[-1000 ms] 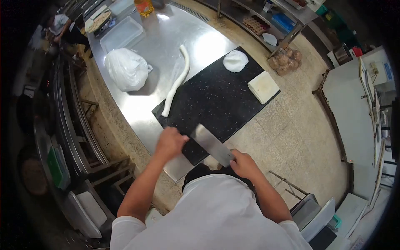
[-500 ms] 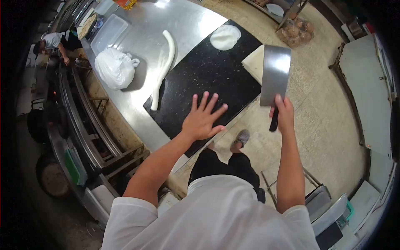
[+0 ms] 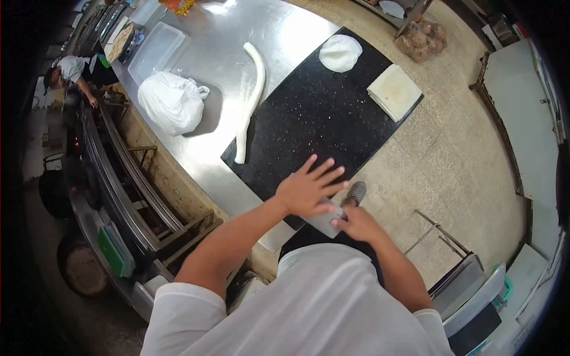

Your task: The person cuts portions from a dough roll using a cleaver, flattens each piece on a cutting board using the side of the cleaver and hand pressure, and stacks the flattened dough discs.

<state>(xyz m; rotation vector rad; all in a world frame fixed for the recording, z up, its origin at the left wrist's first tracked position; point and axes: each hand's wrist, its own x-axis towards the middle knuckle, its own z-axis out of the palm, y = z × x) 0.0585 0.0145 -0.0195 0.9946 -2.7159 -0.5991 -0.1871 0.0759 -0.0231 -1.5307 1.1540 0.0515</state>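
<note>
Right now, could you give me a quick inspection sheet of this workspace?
Surface: speckled black slab on a shiny steel table.
Job's things: long white dough-like rope across slab and table; round white piece and square pale stack on slab.
Clutter: white plastic bag, clear plastic tub.
Hands: left hand open, fingers spread; right hand grips broad steel cleaver.
Cables: nothing seen on the table.
Surroundings: co-worker at far left; tan floor.

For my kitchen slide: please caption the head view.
Cleaver in right grip, left grip spread, at a black slab.
</note>
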